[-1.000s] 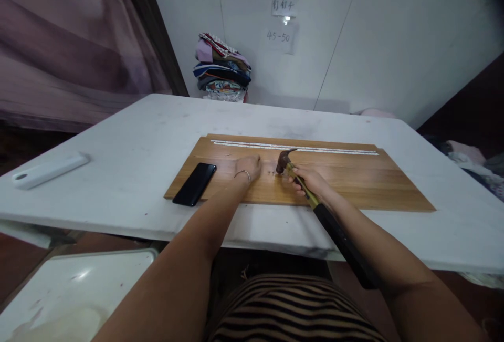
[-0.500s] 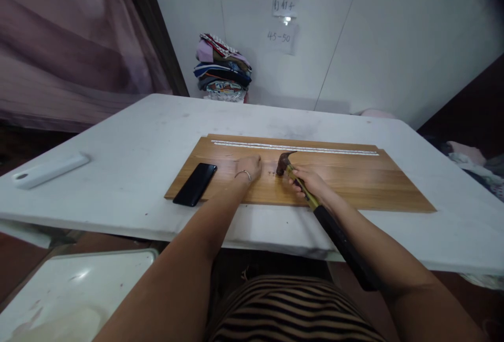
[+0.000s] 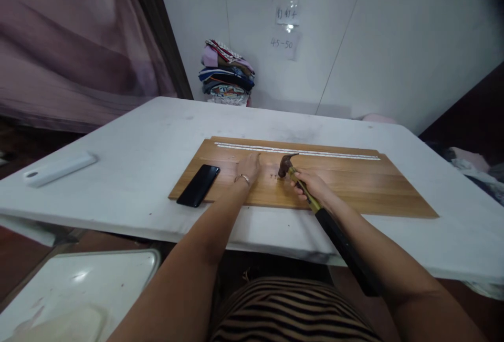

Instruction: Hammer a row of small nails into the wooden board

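My right hand (image 3: 311,184) is wrapped round the yellow upper handle of a claw hammer (image 3: 315,205), close below its rusty head. The black grip runs back along my forearm. The head sits low over the wooden board (image 3: 366,189), beside a few small nails (image 3: 273,176) that seem to stand in the wood. My left hand (image 3: 249,166), a bracelet at its wrist, rests on the board left of those nails. Its fingers are curled down and partly hidden; what they hold, if anything, is not visible. A loose nail (image 3: 231,156) lies to its left.
A black phone (image 3: 199,185) overlaps the board's left end. Two white strips (image 3: 315,153) run along the back of the board. On the white table (image 3: 129,174) lies a white plastic bar (image 3: 61,168). Folded clothes (image 3: 228,74) are stacked by the wall, and a pale stool (image 3: 118,273) stands lower left.
The view has shifted slightly. My left hand's fingers have moved a little on the board, and a nail beside them is no longer visible. The right hand keeps the hammer in nearly the same place.
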Tool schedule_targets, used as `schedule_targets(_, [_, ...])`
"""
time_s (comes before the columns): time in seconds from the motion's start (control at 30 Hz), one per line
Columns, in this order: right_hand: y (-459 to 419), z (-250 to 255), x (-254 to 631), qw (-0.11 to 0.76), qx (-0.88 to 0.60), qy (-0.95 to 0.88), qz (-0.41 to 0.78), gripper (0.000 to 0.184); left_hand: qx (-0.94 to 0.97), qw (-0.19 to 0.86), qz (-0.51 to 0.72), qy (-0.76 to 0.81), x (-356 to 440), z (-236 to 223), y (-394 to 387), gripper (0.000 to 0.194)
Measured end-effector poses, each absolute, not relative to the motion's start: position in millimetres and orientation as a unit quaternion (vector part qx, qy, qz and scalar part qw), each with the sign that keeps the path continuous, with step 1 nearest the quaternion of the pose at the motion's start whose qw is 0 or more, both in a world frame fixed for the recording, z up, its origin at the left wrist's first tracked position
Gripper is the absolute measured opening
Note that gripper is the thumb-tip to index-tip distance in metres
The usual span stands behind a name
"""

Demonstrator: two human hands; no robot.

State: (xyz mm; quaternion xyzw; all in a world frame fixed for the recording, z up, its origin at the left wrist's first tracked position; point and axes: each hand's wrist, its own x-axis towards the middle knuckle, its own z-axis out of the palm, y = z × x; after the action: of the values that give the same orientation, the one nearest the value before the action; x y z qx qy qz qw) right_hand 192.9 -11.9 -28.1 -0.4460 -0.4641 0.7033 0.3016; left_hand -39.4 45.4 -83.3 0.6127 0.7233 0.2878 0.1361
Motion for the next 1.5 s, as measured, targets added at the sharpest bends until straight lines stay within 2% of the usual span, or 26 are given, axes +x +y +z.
schedule_targets(0.07, [-13.2,-28.7,192.0,0.303,-0.462,-0.451,0.701,0.030,0.557,0.150,0.398,0.713,-45.0,-88.0,42.2,0.029])
schedule_targets(0.17, [-15.2,-29.6,192.1,0.305,-0.476,-0.434,0.701,0.028,0.510,0.149,0.461,0.711,-55.1,-93.7,38.6,0.038])
schedule_targets(0.3, [-16.8,-29.8,194.3,0.315,-0.476,-0.431,0.699,0.028,0.337,0.255,0.619,0.662,-73.0,-94.1,40.4,0.041])
schedule_targets(0.43, [-16.9,-27.0,196.5,0.324,-0.469,-0.430,0.700,0.030,0.272,0.308,0.670,0.619,-90.5,-90.9,35.1,0.036])
schedule_targets(0.53, [-16.8,-25.4,197.1,0.321,-0.463,-0.430,0.705,0.030,0.335,0.292,0.614,0.652,-97.2,-91.3,19.3,0.031])
schedule_targets(0.67, [-17.9,-27.3,196.4,0.318,-0.470,-0.426,0.705,0.027,0.548,0.202,0.417,0.696,-97.5,-93.2,-7.1,0.012])
schedule_targets(0.87, [-17.9,-31.9,194.0,0.315,-0.486,-0.410,0.705,0.022,0.712,0.094,0.201,0.666,-88.3,-91.7,-19.0,0.026])
schedule_targets(1.0, [-16.2,-32.9,194.1,0.312,-0.483,-0.410,0.708,0.023,0.726,0.067,0.161,0.665,-83.8,-91.8,-17.4,0.030])
schedule_targets(1.5, [-17.1,-23.1,191.8,0.306,-0.511,-0.396,0.699,0.026,0.727,0.081,0.105,0.674,-80.0,-88.5,-18.9,0.033])
